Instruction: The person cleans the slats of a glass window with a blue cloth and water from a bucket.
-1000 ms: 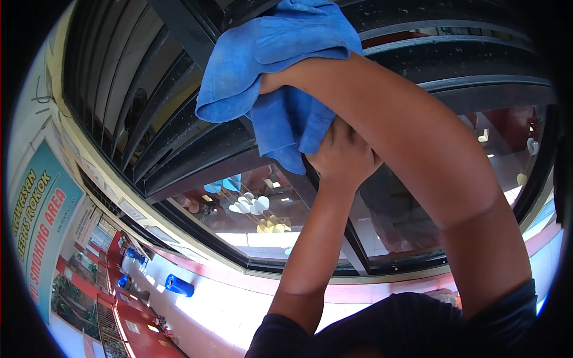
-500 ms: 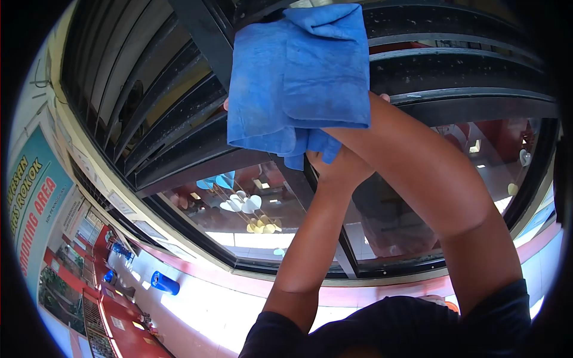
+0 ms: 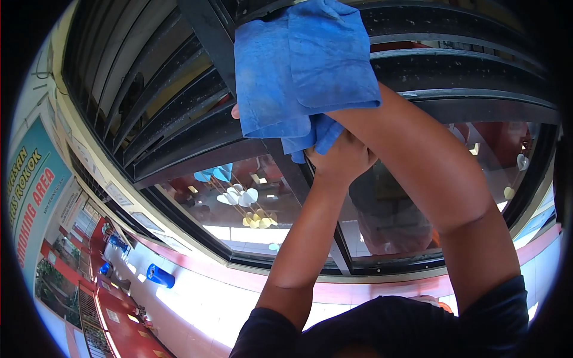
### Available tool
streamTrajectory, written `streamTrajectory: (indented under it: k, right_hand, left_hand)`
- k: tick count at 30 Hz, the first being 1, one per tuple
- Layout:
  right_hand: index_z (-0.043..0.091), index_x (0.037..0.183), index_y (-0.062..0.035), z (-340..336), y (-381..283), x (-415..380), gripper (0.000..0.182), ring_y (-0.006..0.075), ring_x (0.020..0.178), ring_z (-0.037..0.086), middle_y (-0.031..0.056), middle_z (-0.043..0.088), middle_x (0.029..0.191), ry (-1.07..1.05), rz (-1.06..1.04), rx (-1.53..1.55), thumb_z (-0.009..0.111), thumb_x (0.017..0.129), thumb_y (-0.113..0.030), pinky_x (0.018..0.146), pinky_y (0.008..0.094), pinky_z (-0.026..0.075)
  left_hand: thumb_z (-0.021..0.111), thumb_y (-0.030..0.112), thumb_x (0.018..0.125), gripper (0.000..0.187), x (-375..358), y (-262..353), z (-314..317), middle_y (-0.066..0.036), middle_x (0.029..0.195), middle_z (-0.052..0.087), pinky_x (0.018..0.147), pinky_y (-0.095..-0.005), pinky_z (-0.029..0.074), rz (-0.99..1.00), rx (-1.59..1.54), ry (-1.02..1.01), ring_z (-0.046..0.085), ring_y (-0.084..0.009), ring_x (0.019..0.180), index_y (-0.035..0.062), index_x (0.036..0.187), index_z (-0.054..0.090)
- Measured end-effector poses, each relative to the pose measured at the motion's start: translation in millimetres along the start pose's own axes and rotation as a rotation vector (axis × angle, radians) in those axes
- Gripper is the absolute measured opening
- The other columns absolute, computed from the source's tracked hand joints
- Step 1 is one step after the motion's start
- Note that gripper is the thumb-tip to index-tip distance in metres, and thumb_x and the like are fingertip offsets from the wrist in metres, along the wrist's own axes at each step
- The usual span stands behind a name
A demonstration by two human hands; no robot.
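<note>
A folded blue cloth (image 3: 304,71) hangs over the dark window frame and louvres at the top centre. My left hand (image 3: 343,156), below it, is closed round the bunched lower end of the cloth beside the upright bar. My right forearm reaches up from the right and passes behind the cloth. The cloth covers most of my right hand; one fingertip (image 3: 235,111) shows at its left edge. The cloth stays up with that hand, though its grip is hidden.
Dark louvres (image 3: 453,71) extend across the top. Glass panes below show hanging paper hearts (image 3: 237,196). At the left are a green sign (image 3: 42,185), a blue bin (image 3: 160,275) and a red wall. A pale floor (image 3: 197,313) stretches below the window.
The upper cloth has shifted slightly up and right, and its lower right corner is higher. My left hand is slightly higher. The window view has shifted a little.
</note>
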State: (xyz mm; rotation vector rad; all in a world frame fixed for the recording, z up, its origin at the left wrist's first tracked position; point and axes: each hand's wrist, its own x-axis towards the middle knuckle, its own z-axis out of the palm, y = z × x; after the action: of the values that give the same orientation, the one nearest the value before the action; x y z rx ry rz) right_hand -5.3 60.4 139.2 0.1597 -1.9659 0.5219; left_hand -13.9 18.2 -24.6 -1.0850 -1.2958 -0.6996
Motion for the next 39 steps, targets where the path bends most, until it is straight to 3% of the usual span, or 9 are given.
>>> streamTrajectory:
  k: [5, 8, 11, 16, 19, 21, 22, 30, 39]
  right_hand:
    - [0.065, 0.115, -0.0074, 0.9, -8.8, 7.8, 0.04, 0.0311, 0.101, 0.064, 0.0147, 0.067, 0.112, 0.024, -0.026, -0.072, 0.055, 0.096, -0.041, 0.093, 0.0393, 0.049]
    - [0.065, 0.115, -0.0076, 0.9, -6.8, 5.2, 0.04, 0.0315, 0.101, 0.064, 0.0149, 0.067, 0.112, 0.055, -0.055, -0.101, 0.055, 0.095, -0.041, 0.092, 0.0394, 0.049]
    - [0.066, 0.114, -0.0077, -5.6, -10.0, -13.1, 0.041, 0.0318, 0.101, 0.065, 0.0152, 0.067, 0.112, 0.127, -0.092, -0.112, 0.055, 0.095, -0.042, 0.092, 0.0396, 0.049]
    - [0.066, 0.114, -0.0079, -17.9, -14.7, -50.0, 0.041, 0.0325, 0.101, 0.065, 0.0155, 0.068, 0.111, 0.279, -0.151, -0.101, 0.055, 0.094, -0.043, 0.091, 0.0399, 0.049]
    - [0.067, 0.113, -0.008, -33.9, -26.0, -38.1, 0.041, 0.0329, 0.1, 0.065, 0.0158, 0.068, 0.111, 0.327, -0.253, -0.15, 0.056, 0.094, -0.043, 0.091, 0.04, 0.049]
    - [0.067, 0.113, -0.0081, -44.6, -35.7, -18.9, 0.042, 0.0332, 0.1, 0.065, 0.0159, 0.068, 0.111, 0.319, -0.33, -0.219, 0.056, 0.094, -0.043, 0.09, 0.0401, 0.049]
    - [0.067, 0.113, -0.0081, -48.0, -41.5, -8.7, 0.042, 0.0333, 0.1, 0.065, 0.016, 0.068, 0.111, 0.307, -0.363, -0.26, 0.056, 0.094, -0.044, 0.09, 0.0402, 0.05]
    - [0.068, 0.111, -0.0085, -37.8, -88.0, 47.7, 0.043, 0.0343, 0.1, 0.066, 0.0166, 0.069, 0.11, 0.157, -0.491, -0.607, 0.056, 0.093, -0.045, 0.089, 0.0406, 0.05]
    - [0.069, 0.11, -0.0088, -38.0, -95.8, 28.0, 0.043, 0.0355, 0.1, 0.066, 0.0173, 0.07, 0.109, 0.151, -0.463, -0.806, 0.057, 0.092, -0.046, 0.088, 0.0411, 0.051]
  left_hand:
    - [0.066, 0.052, 0.077, 0.056, 3.8, 2.6, -2.3, -0.004, 0.12, 0.067, 0.088, -0.0556, 0.038, 0.044, 0.145, 0.126, 0.06, -0.0226, 0.111, 0.0241, 0.126, 0.064]
    - [0.065, 0.053, 0.079, 0.054, 12.2, 5.1, -15.7, -0.006, 0.12, 0.066, 0.088, -0.0527, 0.038, 0.079, 0.246, 0.014, 0.061, -0.0222, 0.11, 0.0246, 0.125, 0.064]
    - [0.068, 0.047, 0.08, 0.055, 5.4, 4.2, -14.1, -0.012, 0.123, 0.064, 0.097, -0.0527, 0.038, 0.065, 0.149, -0.013, 0.058, -0.0269, 0.119, 0.0191, 0.126, 0.064]
    - [0.073, 0.044, 0.08, 0.071, -3.3, 2.5, -10.7, -0.014, 0.136, 0.055, 0.11, -0.0507, 0.034, -0.26, -0.622, -0.104, 0.047, -0.0338, 0.132, 0.0133, 0.14, 0.051]
    - [0.073, 0.052, 0.078, 0.066, 7.8, 8.0, -14.9, -0.013, 0.134, 0.057, 0.109, -0.0509, 0.035, -0.266, -0.684, 0.041, 0.049, -0.0351, 0.129, 0.0205, 0.135, 0.058]
    - [0.072, 0.054, 0.079, 0.056, 1.7, 1.9, -2.2, -0.011, 0.131, 0.058, 0.109, -0.0501, 0.035, 0.039, -0.166, 0.139, 0.051, -0.0349, 0.126, 0.0255, 0.127, 0.064]
    - [0.071, 0.058, 0.079, 0.042, 12.0, 10.5, -16.9, -0.008, 0.127, 0.06, 0.11, -0.0506, 0.031, -0.008, -0.026, 0.096, 0.052, -0.0325, 0.124, 0.0303, 0.111, 0.07]
    - [0.068, 0.06, 0.077, 0.049, 18.5, 11.0, -25.8, -0.001, 0.122, 0.06, 0.113, -0.0514, 0.021, -0.008, 0.034, 0.114, 0.053, -0.0218, 0.12, 0.0349, 0.12, 0.066]
    - [0.07, 0.058, 0.073, 0.053, 16.0, 12.3, -20.9, 0.0, 0.124, 0.059, 0.112, -0.0518, 0.022, -0.03, 0.019, 0.11, 0.053, -0.0215, 0.119, 0.0376, 0.121, 0.066]
